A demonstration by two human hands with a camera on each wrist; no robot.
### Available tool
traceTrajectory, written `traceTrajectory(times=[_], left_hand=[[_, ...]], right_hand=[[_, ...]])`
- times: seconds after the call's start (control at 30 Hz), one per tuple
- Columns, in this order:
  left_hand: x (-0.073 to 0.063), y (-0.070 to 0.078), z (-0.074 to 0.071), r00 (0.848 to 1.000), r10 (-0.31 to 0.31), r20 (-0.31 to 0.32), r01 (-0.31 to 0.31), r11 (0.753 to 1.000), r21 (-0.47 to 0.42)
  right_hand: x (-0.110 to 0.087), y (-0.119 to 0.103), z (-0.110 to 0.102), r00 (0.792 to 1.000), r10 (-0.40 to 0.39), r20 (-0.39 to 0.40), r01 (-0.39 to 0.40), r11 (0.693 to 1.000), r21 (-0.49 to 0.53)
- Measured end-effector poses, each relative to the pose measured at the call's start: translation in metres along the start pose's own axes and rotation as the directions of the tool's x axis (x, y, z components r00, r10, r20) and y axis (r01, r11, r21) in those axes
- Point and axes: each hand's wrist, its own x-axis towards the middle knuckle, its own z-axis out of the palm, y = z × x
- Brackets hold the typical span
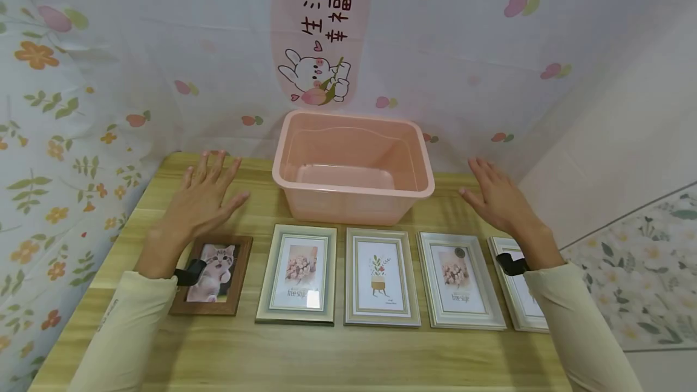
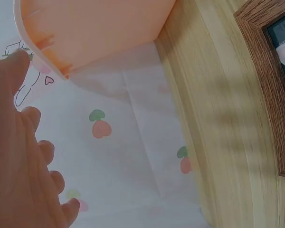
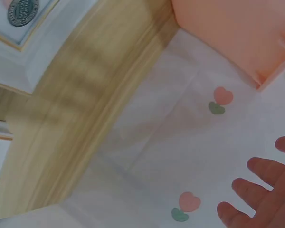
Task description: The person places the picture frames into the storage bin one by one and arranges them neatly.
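My left hand (image 1: 198, 201) is held above the table's left side with its fingers spread, holding nothing. Below its wrist lies a brown wooden picture frame (image 1: 241, 277) with a kitten photo. On the right, my right hand (image 1: 500, 198) hovers likewise, fingers extended, nothing in it. Between the hands stands a pink plastic bin (image 1: 343, 204), with nothing seen inside. A row of picture frames lies in front of it: a cream-and-green one (image 1: 296, 274), a beige one with a plant print (image 1: 381, 277), a white one (image 1: 461, 280), and another white one (image 1: 523, 295) partly hidden by the right forearm.
The frames and bin share a wood-grain table (image 1: 294, 356). Behind the bin hangs a white cloth (image 1: 218, 47) printed with fruit and a rabbit. Flowered cloth (image 1: 49, 168) borders the left side, and a pale panel (image 1: 615, 156) stands at the right.
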Motion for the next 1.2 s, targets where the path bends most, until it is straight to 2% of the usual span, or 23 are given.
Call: traceTrajectory(times=[0.23,0.4,0.63,0.8,0.97,1.2], left_hand=[[0.003,0.001,0.0,1.0,-0.007,-0.013,0.007,1.0,-0.02],[0.008,0.005,0.002,1.0,-0.01,-0.015,0.009,0.997,-0.076],[0.018,0.012,0.011,0.995,-0.01,-0.103,-0.003,0.991,-0.13],[0.025,0.02,0.015,0.986,-0.038,-0.16,0.01,0.985,-0.174],[0.033,0.025,0.019,0.986,-0.065,-0.156,0.015,0.953,-0.302],[0.043,0.033,0.022,0.987,-0.109,-0.119,0.039,0.879,-0.475]], right_hand=[[-0.003,0.01,0.006,1.0,-0.007,-0.007,0.007,1.0,-0.019],[-0.005,0.016,0.009,1.0,-0.023,-0.02,0.023,1.0,-0.012],[-0.009,0.026,0.017,0.999,-0.031,-0.032,0.03,0.999,-0.012],[-0.014,0.035,0.022,1.0,-0.007,-0.006,0.007,1.0,0.001],[-0.02,0.044,0.025,0.998,0.029,0.049,-0.03,0.999,0.017],[-0.027,0.059,0.032,0.992,0.062,0.113,-0.072,0.994,0.086]])
